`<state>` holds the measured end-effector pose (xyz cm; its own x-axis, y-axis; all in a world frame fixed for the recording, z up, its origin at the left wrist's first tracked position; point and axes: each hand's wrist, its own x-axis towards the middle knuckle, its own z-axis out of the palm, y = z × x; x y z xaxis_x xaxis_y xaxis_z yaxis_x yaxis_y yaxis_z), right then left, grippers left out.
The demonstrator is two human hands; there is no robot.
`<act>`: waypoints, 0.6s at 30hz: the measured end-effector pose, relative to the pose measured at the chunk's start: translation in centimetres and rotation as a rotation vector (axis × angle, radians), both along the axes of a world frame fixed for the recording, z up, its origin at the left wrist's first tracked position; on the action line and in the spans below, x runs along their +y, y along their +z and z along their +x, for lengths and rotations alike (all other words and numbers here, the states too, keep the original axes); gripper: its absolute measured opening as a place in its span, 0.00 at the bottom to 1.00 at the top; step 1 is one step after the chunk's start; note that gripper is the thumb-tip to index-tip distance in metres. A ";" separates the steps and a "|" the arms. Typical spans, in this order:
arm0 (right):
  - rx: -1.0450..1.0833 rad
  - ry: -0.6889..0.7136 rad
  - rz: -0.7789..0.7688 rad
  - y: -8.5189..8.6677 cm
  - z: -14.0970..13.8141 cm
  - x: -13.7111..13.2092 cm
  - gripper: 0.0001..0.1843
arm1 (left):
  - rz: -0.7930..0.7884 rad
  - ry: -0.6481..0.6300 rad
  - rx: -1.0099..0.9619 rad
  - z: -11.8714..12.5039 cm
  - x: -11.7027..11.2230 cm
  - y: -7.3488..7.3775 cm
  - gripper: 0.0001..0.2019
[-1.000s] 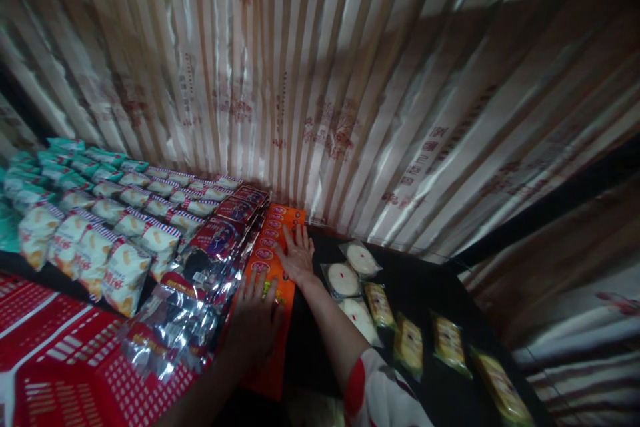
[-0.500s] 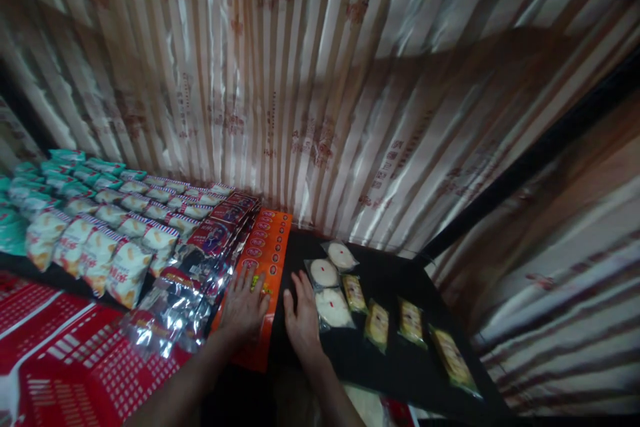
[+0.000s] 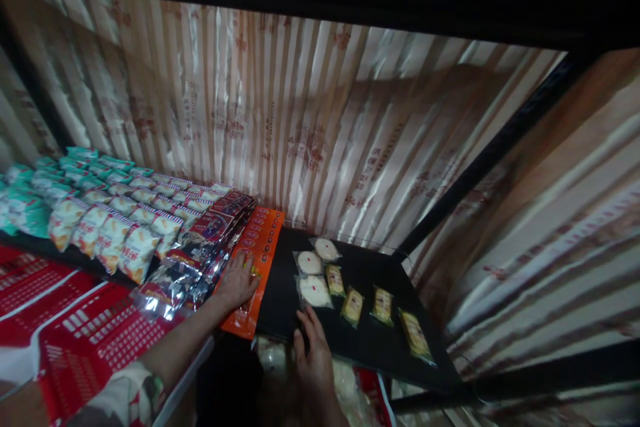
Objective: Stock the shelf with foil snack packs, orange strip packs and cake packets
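Note:
My left hand (image 3: 237, 282) lies flat on an orange printed packet strip (image 3: 261, 240), its fingers stretched out. At the front edge of the black shelf (image 3: 280, 267) is my right hand (image 3: 314, 350), fingers extended and holding nothing. Just beyond its fingertips sits a round white cake in clear wrap (image 3: 315, 291), with two more like it behind. Several yellow wrapped pastries (image 3: 383, 305) are spread to the right. Left of the orange strip, dark shiny snack packets (image 3: 205, 233) overlap in a row.
Rows of white snack bags (image 3: 141, 250) and green bags (image 3: 31, 208) fill the left of the shelf. Red plastic baskets (image 3: 107, 327) stand in front. A black post (image 3: 480, 160) rises at the right, before a pleated curtain (image 3: 310, 113).
My right hand has drawn back from beside the orange strip to the shelf's front edge. My left hand stays on the strip. The view has shifted, showing more of the right side.

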<state>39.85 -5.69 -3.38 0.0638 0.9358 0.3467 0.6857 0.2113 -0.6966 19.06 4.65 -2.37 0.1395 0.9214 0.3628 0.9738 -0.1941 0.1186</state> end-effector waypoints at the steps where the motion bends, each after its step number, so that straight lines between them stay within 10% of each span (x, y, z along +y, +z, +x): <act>1: 0.004 0.000 -0.002 -0.2 0.4 -0.5 0.22 | 0.002 -0.005 0.007 -0.1 0.0 0.0 0.23; 18: 0.558 0.097 -0.243 -0.2 0.9 -2.8 0.30 | 0.054 -0.010 -0.045 3.0 -4.4 -0.2 0.19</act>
<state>40.75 -8.53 -3.62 0.0845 0.9945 0.0617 0.1897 0.0448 -0.9808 22.08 0.23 -2.54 0.1312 0.8988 0.4182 0.9657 -0.2112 0.1511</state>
